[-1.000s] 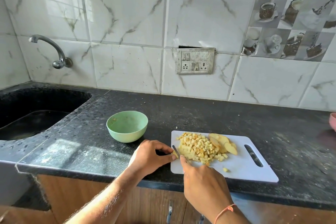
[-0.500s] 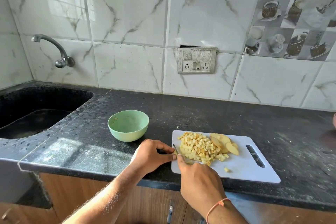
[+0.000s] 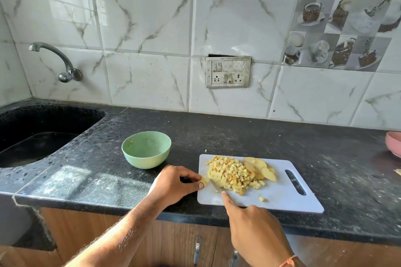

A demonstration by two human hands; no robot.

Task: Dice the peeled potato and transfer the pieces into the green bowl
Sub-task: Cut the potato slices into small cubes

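A white cutting board [image 3: 288,197] lies on the black counter with a heap of diced potato [image 3: 232,174] and a few uncut potato slices [image 3: 259,168] at its far side. My left hand [image 3: 173,183] pinches a small potato piece [image 3: 204,180] at the board's left edge. My right hand [image 3: 253,225] grips a knife [image 3: 216,186], index finger along its back, blade just right of that piece. The green bowl [image 3: 146,149] stands left of the board, nearly bare inside. One loose cube [image 3: 262,199] lies near the board's front.
A black sink [image 3: 43,132] is sunk into the counter at the left, under a wall tap [image 3: 56,60]. A pink bowl [image 3: 393,143] shows at the right edge. A switch plate [image 3: 228,72] sits on the tiled wall. The counter's front edge runs under my wrists.
My right hand has drawn back toward me, showing more of the knife blade. The left hand stays at the board's left edge, pinching the small piece.
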